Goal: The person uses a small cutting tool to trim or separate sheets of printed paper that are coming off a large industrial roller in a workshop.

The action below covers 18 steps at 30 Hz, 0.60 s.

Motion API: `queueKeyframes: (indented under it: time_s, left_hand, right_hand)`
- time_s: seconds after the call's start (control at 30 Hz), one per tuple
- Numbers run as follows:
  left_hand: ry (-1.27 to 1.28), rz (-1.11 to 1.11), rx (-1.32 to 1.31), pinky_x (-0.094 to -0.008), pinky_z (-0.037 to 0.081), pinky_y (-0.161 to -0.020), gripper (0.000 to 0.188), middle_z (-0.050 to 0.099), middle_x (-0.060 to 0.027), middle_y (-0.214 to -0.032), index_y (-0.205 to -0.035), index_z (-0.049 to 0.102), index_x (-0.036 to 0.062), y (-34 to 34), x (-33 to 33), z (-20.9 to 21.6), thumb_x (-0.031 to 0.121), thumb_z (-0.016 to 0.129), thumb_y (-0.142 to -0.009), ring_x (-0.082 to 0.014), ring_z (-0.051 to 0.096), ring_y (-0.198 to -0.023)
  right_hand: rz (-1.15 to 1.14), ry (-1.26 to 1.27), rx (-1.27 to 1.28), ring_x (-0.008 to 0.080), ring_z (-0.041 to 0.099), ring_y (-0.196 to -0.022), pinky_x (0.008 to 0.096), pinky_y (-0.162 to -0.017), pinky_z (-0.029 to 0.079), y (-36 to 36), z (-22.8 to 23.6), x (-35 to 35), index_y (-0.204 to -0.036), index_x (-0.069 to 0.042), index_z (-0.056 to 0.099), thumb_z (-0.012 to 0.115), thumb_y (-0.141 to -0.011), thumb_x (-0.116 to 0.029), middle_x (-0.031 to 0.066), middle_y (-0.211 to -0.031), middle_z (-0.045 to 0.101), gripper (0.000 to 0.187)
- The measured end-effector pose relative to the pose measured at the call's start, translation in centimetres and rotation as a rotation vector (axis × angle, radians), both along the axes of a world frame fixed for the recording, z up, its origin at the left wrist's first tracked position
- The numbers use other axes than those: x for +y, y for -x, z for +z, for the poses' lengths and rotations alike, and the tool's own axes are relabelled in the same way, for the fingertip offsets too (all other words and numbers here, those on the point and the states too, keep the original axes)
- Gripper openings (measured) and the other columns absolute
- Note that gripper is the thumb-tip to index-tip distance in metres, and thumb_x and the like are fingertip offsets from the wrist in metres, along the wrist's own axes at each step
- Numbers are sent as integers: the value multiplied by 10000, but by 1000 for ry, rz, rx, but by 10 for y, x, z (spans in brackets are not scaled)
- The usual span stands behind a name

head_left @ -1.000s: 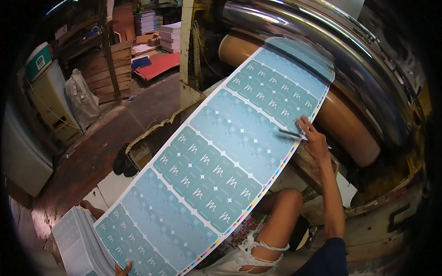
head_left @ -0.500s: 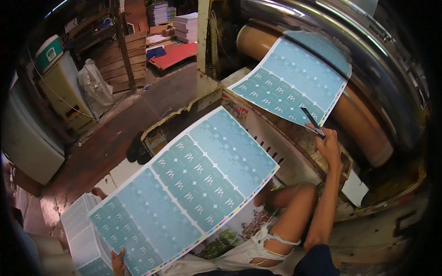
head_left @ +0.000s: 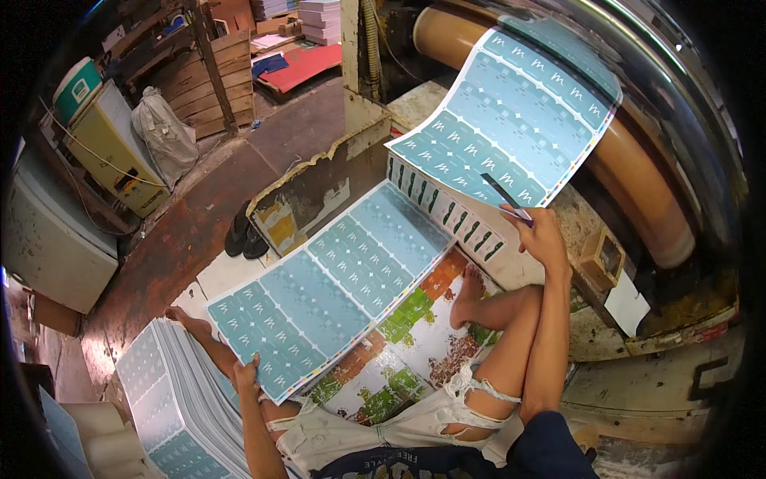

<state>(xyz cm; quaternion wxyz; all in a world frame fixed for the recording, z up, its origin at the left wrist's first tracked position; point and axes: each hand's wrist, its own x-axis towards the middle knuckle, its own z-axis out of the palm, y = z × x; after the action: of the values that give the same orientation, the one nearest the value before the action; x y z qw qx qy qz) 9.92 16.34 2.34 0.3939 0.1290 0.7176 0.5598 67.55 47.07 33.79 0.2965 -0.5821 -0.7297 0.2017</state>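
My left hand (head_left: 248, 377) pinches the near-left corner of a long printed sheet (head_left: 315, 299), which slopes across my lap in bands of pale blue and teal. Its far end reaches down by a row of dark green marks (head_left: 443, 211) below the machine. From the roller, a second printed sheet (head_left: 511, 112) hangs with its front edge curling toward me. Closed in my right hand (head_left: 542, 239) is a slim tool (head_left: 501, 193) with a dark flat blade; its tip overlaps this sheet's lower edge. Contact there cannot be made out.
Left of my leg stands a tall stack of printed sheets (head_left: 187, 399). A brown roller (head_left: 638, 199) and shiny metal cylinder lie at the right. Ahead is a worn metal ledge (head_left: 319, 180); dark slippers (head_left: 245, 233) lie beside it. A patchy painted board (head_left: 399, 351) is underfoot.
The held sheet has dropped lower and farther from me, its far end now below the ledge. More of the second sheet has emerged. My right hand and its tool have shifted left.
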Motion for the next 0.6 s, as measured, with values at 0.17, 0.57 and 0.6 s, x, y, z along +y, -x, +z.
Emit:
queueKeyframes:
  time_s: [0.17,0.57,0.6]
  left_hand:
    - [-10,27,346,-353,490,-802,476,638,-121,-1033,-1150,539,-45,8,15,-32,82,764,-749,-226,604,-902]
    - [1105,-437,1147,-464,462,-941,1396,158,-324,-1482,-1459,-212,92,-122,20,-57,234,875,-596,-390,558,-1106]
    - [1208,-466,1184,-459,468,-937,1415,142,-324,-1489,-1455,-234,97,-123,18,-58,234,879,-590,-387,565,-1098]
  right_hand:
    - [90,92,8,145,564,-403,306,-429,465,8,13,1,-1081,-18,694,547,-840,-32,139,-587,624,283]
    - [219,241,-101,273,591,-451,367,-479,469,20,12,1,-981,-1,701,692,-842,-218,181,-567,581,259]
    - [277,182,-144,326,610,-500,389,-520,483,21,7,2,-964,3,698,705,-827,-226,218,-601,601,267]
